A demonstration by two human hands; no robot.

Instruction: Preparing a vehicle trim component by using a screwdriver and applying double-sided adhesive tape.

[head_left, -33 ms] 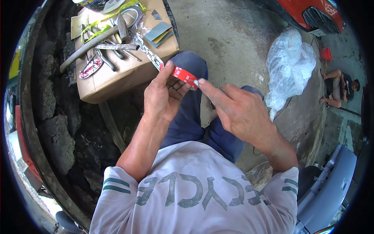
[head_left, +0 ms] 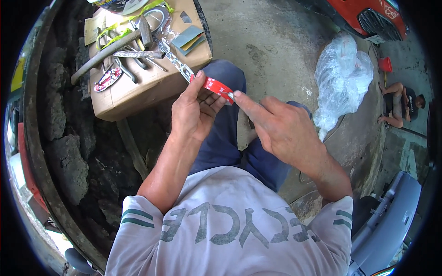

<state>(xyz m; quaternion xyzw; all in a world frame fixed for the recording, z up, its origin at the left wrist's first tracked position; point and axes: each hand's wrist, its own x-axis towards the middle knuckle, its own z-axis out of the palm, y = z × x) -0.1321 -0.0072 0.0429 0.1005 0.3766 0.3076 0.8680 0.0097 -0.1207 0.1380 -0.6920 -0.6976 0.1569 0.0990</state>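
My left hand (head_left: 189,112) pinches a curved strip (head_left: 216,87) with a glossy red, tape-like face between thumb and fingers. It is held above my left knee. At the strip's right end, the index fingertip of my right hand (head_left: 283,131) presses close, with a small greyish tip (head_left: 230,95) showing beside it. My right thumb is hidden, so what this hand grips is unclear. A silvery piece of link-like shapes (head_left: 176,62) runs from the box to behind my left thumb; whether it joins the red strip cannot be told.
A cardboard box (head_left: 152,87) at the upper left bears a hammer (head_left: 106,55), pliers (head_left: 125,70), other tools and folded sandpaper-like sheets (head_left: 189,39). Crumpled clear plastic (head_left: 343,78) lies on the floor to the right. Another person (head_left: 400,106) sits farther right, near a red car part (head_left: 368,20).
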